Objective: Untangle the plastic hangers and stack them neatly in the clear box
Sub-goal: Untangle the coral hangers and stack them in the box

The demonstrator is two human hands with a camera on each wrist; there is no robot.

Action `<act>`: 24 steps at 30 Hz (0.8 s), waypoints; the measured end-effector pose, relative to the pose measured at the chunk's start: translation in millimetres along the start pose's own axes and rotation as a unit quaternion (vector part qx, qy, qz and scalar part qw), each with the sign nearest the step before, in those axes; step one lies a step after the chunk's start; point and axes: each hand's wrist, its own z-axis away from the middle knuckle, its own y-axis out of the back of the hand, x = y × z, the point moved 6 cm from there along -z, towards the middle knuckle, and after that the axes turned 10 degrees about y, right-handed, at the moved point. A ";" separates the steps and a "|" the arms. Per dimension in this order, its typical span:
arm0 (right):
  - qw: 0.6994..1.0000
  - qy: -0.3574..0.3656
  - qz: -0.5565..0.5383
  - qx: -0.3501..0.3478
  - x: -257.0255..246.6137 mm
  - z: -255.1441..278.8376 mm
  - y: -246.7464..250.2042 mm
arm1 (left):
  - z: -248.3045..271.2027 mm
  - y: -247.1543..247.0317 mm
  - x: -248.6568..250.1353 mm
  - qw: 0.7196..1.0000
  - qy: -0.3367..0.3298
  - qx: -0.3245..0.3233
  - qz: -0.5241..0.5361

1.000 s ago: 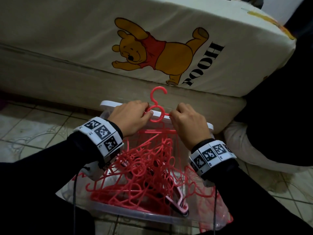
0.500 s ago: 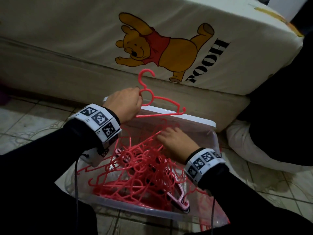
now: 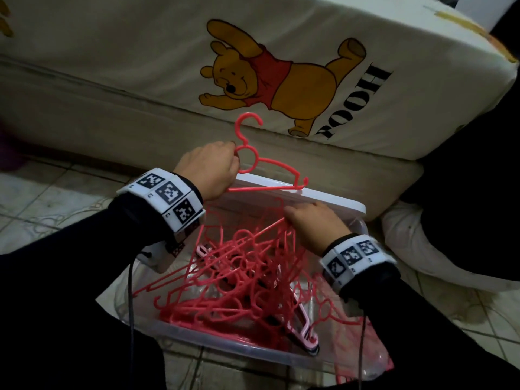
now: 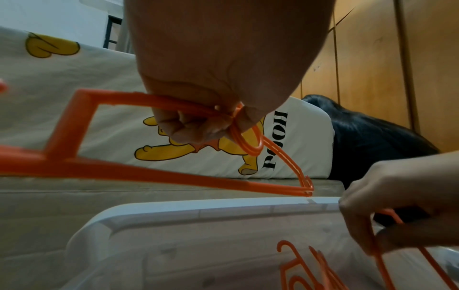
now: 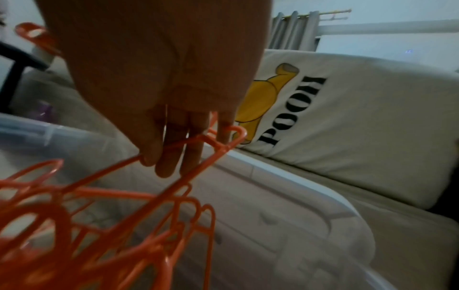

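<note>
A single red hanger (image 3: 270,164) is held above the far rim of the clear box (image 3: 323,199), hook up. My left hand (image 3: 225,161) grips it at the neck loop; the left wrist view shows the fingers (image 4: 196,127) curled round the hanger (image 4: 149,176). Inside the box lies a tangle of red hangers (image 3: 239,271) with a pink hanger (image 3: 305,326) near the front right. My right hand (image 3: 295,218) reaches into the tangle, and its fingers (image 5: 168,155) are hooked round a hanger's corner (image 5: 221,146), lifting it.
A mattress with a yellow bear print (image 3: 270,77) stands right behind the box. Tiled floor (image 3: 56,198) lies to the left. A white cushion (image 3: 422,243) and dark cloth (image 3: 464,178) are at the right. A clear plastic bag (image 3: 365,364) sticks out at the box's front right.
My right hand let go of the single hanger, dropped into the box and took hold of a hanger in the tangle. My left hand carried the single hanger up and leftward.
</note>
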 end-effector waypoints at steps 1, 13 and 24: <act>0.999 -0.005 -0.028 0.015 5.4 2.8 7.1 | -0.9 1.9 -1.9 1.000 0.003 0.003 0.010; 0.924 -0.098 -0.307 0.205 49.1 44.8 62.6 | -7.1 9.9 -8.9 0.981 0.071 -0.037 0.177; 0.738 -0.214 -0.566 0.298 53.1 54.7 55.9 | -14.8 40.4 -21.0 0.956 0.119 0.111 0.243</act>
